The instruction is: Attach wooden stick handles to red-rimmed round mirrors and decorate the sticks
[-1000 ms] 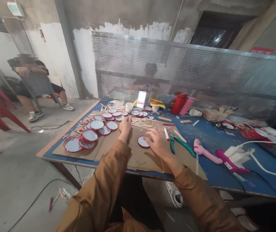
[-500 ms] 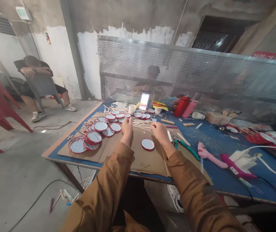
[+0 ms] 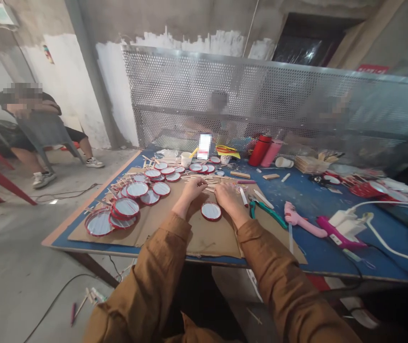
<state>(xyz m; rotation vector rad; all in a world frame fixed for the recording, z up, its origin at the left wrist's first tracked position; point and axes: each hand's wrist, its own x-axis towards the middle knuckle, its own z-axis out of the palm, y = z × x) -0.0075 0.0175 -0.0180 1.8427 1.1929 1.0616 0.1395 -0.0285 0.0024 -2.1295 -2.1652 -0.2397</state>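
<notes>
In the middle of the cardboard sheet [image 3: 213,243] lies a small round drum-like disc [image 3: 211,210] with a white face and a red rim. My left hand [image 3: 194,191] is just beyond its left side, fingers bent together in a pinch. My right hand [image 3: 227,196] is close to its upper right edge, its fingers curled and pressed together. Anything between the fingers of either hand is hidden or too small to name. Behind both hands lie loose flat wooden sticks [image 3: 209,180]. More red-rimmed discs [image 3: 126,207], several with sticks attached, are heaped on the left.
Right of the cardboard are green-handled pliers [image 3: 270,212], a pink glue gun [image 3: 302,220] and a magenta power strip [image 3: 338,233] with white cables. A red bottle [image 3: 260,150], a pink bottle [image 3: 272,153] and a lit phone [image 3: 204,146] stand by the perforated metal screen [image 3: 175,81]. A person sits at the left.
My hands have come closer together and nearer the single disc. The left hand has dropped from above the heap's edge to beside the disc. The view has shifted slightly.
</notes>
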